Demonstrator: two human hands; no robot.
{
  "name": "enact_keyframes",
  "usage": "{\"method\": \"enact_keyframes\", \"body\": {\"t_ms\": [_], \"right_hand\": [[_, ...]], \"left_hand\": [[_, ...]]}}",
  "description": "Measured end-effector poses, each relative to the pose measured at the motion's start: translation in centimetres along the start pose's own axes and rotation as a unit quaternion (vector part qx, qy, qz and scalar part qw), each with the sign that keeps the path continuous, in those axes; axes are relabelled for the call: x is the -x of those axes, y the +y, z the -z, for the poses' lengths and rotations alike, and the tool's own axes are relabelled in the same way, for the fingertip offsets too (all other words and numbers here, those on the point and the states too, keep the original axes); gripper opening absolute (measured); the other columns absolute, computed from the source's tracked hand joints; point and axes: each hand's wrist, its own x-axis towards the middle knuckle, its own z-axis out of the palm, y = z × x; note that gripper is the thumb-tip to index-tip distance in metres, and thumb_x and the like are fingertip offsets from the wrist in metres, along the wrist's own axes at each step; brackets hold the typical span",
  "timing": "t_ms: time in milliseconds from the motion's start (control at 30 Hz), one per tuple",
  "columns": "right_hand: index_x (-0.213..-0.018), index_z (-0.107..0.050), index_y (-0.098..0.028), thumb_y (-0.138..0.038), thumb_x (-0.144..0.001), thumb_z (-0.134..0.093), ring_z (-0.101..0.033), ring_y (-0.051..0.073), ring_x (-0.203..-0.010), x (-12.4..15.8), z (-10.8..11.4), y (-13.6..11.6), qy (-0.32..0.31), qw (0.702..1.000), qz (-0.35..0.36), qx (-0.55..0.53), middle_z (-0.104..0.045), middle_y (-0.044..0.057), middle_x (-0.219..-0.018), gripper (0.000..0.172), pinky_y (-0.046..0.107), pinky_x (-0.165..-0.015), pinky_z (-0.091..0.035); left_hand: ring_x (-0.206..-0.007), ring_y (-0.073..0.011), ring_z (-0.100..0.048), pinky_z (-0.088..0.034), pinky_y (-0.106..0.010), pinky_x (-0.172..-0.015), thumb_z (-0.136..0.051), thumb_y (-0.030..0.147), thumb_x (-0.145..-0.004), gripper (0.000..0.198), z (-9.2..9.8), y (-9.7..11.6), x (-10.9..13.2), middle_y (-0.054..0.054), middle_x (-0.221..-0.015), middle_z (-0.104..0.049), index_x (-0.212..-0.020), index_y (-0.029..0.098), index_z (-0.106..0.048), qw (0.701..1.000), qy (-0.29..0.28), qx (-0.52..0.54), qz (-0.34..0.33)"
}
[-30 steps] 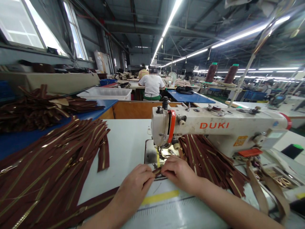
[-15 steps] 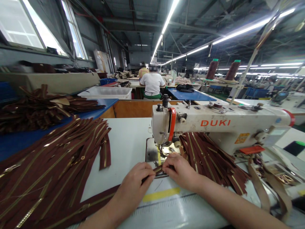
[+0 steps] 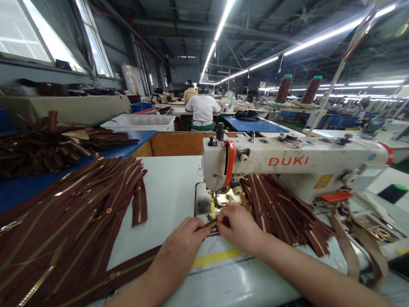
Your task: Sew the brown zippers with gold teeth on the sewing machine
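Observation:
A brown zipper [image 3: 128,269] with gold teeth runs from the lower left under my left wrist to the front of the sewing machine [image 3: 287,160]. My left hand [image 3: 184,241] pinches it a little short of the needle plate [image 3: 203,204]. Just to the right, my right hand [image 3: 238,226] pinches the zipper's end, close in front of the presser foot. A short stretch of the zipper shows between the two hands. Its tip is partly hidden by my right fingers.
Many brown zippers [image 3: 79,213] lie heaped on the left, and a further bundle [image 3: 275,209] sits under the machine arm. A small tray [image 3: 380,230] with metal rings is at right. Two thread cones [image 3: 283,88] stand behind. Ahead, a person in a white shirt [image 3: 202,108] sits facing away.
The view has shifted slightly. Both hands keep their pinch on the zipper in nearly the same place, with a bit more of it showing between them.

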Motion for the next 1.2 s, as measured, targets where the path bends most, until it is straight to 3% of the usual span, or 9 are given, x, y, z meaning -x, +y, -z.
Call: {"method": "enact_keyframes", "body": {"t_ms": [200, 367, 533, 700, 800, 933, 1200], "right_hand": [[-0.070, -0.063, -0.018, -0.013, -0.075, -0.053, -0.055, 0.018, -0.081, -0.2, 0.4, -0.5, -0.033, 0.999, -0.022, 0.031, -0.065, 0.004, -0.076, 0.012, 0.028, -0.073, -0.039], [-0.076, -0.065, -0.017, -0.015, -0.078, -0.052, -0.057, 0.020, -0.085, -0.3, 0.8, -1.0, -0.054, 0.995, -0.047, 0.066, -0.065, 0.007, -0.082, 0.014, 0.028, -0.073, -0.039], [-0.079, -0.067, -0.016, -0.015, -0.080, -0.053, -0.058, 0.019, -0.082, -0.9, 1.3, -0.9, -0.073, 0.994, -0.023, 0.073, -0.066, 0.007, -0.082, 0.014, 0.027, -0.070, -0.039], [-0.077, -0.067, -0.016, -0.015, -0.081, -0.057, -0.057, 0.017, -0.083, -1.7, 1.6, 0.0, -0.084, 0.993, 0.037, 0.079, -0.065, 0.005, -0.082, 0.011, 0.024, -0.070, -0.037], [-0.076, -0.067, -0.016, -0.015, -0.081, -0.058, -0.056, 0.016, -0.080, -2.1, 1.5, 0.4, -0.081, 0.992, 0.061, 0.081, -0.064, 0.004, -0.080, 0.010, 0.024, -0.069, -0.036], [-0.076, -0.066, -0.016, -0.016, -0.082, -0.058, -0.055, 0.016, -0.079, -2.3, 1.1, 0.7, -0.076, 0.991, 0.080, 0.080, -0.064, 0.004, -0.079, 0.010, 0.025, -0.069, -0.036], [-0.079, -0.064, -0.017, -0.017, -0.085, -0.056, -0.054, 0.016, -0.083, -2.0, 0.5, 1.0, -0.053, 0.992, 0.082, 0.079, -0.062, 0.003, -0.082, 0.010, 0.025, -0.073, -0.037]], "left_hand": [[-0.084, -0.0217, -0.055, -0.052, -0.036, -0.078, -0.042, -0.001, -0.082, 0.039, 0.2, 0.4, -0.1, -0.007, -0.092, -0.059, -0.112, 0.015, -0.059, 0.988, -0.052, -0.138, -0.043], [-0.085, -0.0232, -0.055, -0.050, -0.036, -0.078, -0.035, 0.001, -0.084, 0.041, 0.4, 0.6, -0.4, -0.008, -0.093, -0.060, -0.115, 0.015, -0.058, 0.978, -0.082, -0.185, -0.048], [-0.091, -0.0232, -0.054, -0.048, -0.035, -0.082, -0.037, 0.003, -0.084, 0.041, 1.2, 0.9, -1.6, -0.008, -0.097, -0.059, -0.117, 0.016, -0.058, 0.977, -0.173, -0.123, 0.014], [-0.088, -0.0181, -0.056, -0.046, -0.028, -0.079, -0.041, 0.009, -0.085, 0.026, 2.5, 1.2, -3.4, -0.005, -0.092, -0.058, -0.086, 0.017, -0.066, 0.974, -0.220, 0.021, 0.049], [-0.087, -0.0175, -0.057, -0.046, -0.027, -0.079, -0.042, 0.008, -0.085, 0.025, 2.3, 0.9, -3.5, -0.005, -0.091, -0.059, -0.084, 0.017, -0.065, 0.975, -0.211, 0.051, 0.044], [-0.087, -0.0201, -0.055, -0.047, -0.032, -0.079, -0.040, 0.009, -0.086, 0.026, 0.9, 0.0, -2.4, -0.006, -0.092, -0.058, -0.093, 0.017, -0.063, 0.985, -0.168, 0.029, -0.018], [-0.102, -0.0254, -0.054, -0.048, -0.041, -0.090, -0.039, 0.000, -0.078, 0.041, -0.1, -0.8, -1.3, -0.013, -0.108, -0.060, -0.115, 0.009, -0.053, 0.972, -0.091, -0.141, -0.167]]}}
